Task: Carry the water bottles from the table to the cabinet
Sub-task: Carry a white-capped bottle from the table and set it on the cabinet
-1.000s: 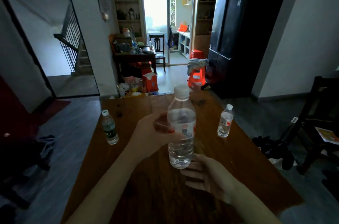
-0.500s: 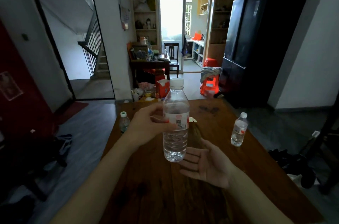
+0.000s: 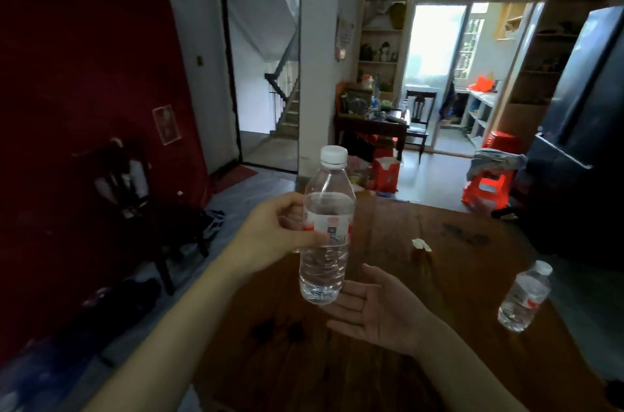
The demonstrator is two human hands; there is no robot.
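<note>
My left hand [image 3: 270, 236] grips a clear water bottle [image 3: 326, 263] with a white cap and a red-and-white label, holding it upright above the brown wooden table [image 3: 388, 361]. My right hand [image 3: 378, 310] is open, palm up, just under and to the right of the bottle's base. A second small water bottle [image 3: 523, 296] stands on the table at the right edge. No cabinet for the bottles can be identified for sure.
A dark chair [image 3: 135, 195] stands left of the table before a red wall. A black fridge [image 3: 580, 127] is at the right, red plastic stools [image 3: 486, 188] beyond the table. A doorway to stairs [image 3: 266, 80] opens ahead. A paper scrap [image 3: 421, 244] lies on the table.
The view has swung left: the green-capped bottle on the left has left the frame and the red wall and chair came in. The held bottle stays lifted in my left hand.
</note>
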